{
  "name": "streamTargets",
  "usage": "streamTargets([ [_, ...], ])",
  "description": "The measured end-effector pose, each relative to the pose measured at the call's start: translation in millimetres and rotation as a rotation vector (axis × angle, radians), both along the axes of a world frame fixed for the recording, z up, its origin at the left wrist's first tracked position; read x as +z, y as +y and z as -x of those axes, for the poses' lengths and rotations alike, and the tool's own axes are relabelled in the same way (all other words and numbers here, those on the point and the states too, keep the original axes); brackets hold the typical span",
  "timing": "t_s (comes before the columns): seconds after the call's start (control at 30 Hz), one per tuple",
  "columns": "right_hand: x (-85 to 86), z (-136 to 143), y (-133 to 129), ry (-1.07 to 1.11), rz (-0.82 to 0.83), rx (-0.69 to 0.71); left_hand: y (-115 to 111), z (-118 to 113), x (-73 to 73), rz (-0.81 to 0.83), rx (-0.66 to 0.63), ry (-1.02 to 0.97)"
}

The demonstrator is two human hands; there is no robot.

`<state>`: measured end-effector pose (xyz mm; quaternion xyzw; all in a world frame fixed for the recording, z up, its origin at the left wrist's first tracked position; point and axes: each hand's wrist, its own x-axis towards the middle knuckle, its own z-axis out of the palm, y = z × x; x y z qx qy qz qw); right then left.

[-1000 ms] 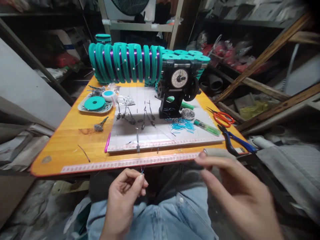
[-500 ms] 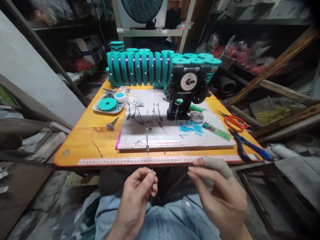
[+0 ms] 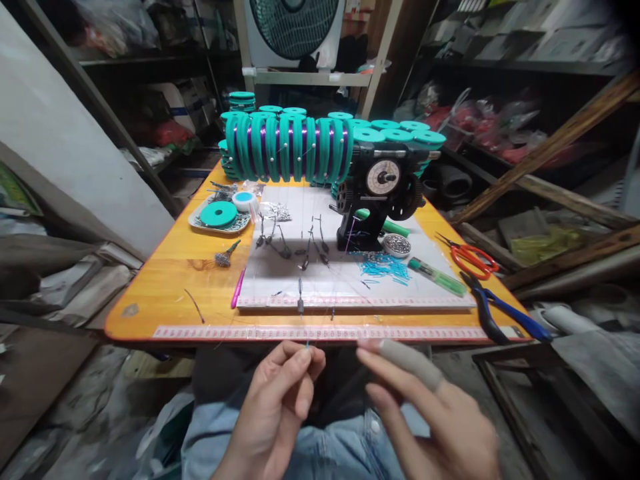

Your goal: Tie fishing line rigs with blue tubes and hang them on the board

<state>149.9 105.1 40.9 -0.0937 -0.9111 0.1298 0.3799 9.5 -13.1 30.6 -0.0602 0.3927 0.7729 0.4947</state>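
My left hand point(image 3: 280, 390) pinches a small blue piece point(image 3: 308, 345) between thumb and forefinger, just below the table's front edge. Thin line seems to run up from it, too fine to trace. To the right, my right hand point(image 3: 420, 403) is slightly blurred, thumb apart from its fingers, with nothing visible between them. A grey finger sleeve point(image 3: 413, 360) covers one of its fingers. Beyond my left hand, a small weight with a spring-like stem point(image 3: 301, 300) lies at the white board's front edge. Several dark weighted rigs point(image 3: 307, 247) sit farther back on the board.
A black winding machine point(image 3: 380, 193) carries a row of teal spools point(image 3: 290, 148). Blue short pieces point(image 3: 383, 268) lie beside a bowl of metal bits point(image 3: 397, 245). Orange scissors point(image 3: 475, 259) and blue-handled pliers point(image 3: 510, 310) lie at right. A ruler strip point(image 3: 320, 331) lines the front edge.
My right hand has moved left toward my left hand, and its thumb has parted from the fingers. My left hand keeps its pinch. The whole view has shifted slightly.
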Motion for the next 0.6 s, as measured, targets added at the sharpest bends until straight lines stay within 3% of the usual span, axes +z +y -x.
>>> streamTargets([
  [0.17,5.3,-9.6,9.6,0.089,-0.006,-0.098,0.1,7.2,3.9,-0.051,-0.165,-0.225],
  [0.33,9.8,3.5,17.4,0.145,-0.043,-0.025,6.8,9.6,2.5,-0.166,-0.344,-0.332],
  [0.43,9.7,18.5,22.7,0.109,-0.025,0.1,8.3,10.1,4.2,-0.152,-0.318,-0.108],
  [0.6,9.6,46.8,30.6,-0.027,-0.026,0.237,2.2,13.3,11.8,0.113,-0.125,0.655],
])
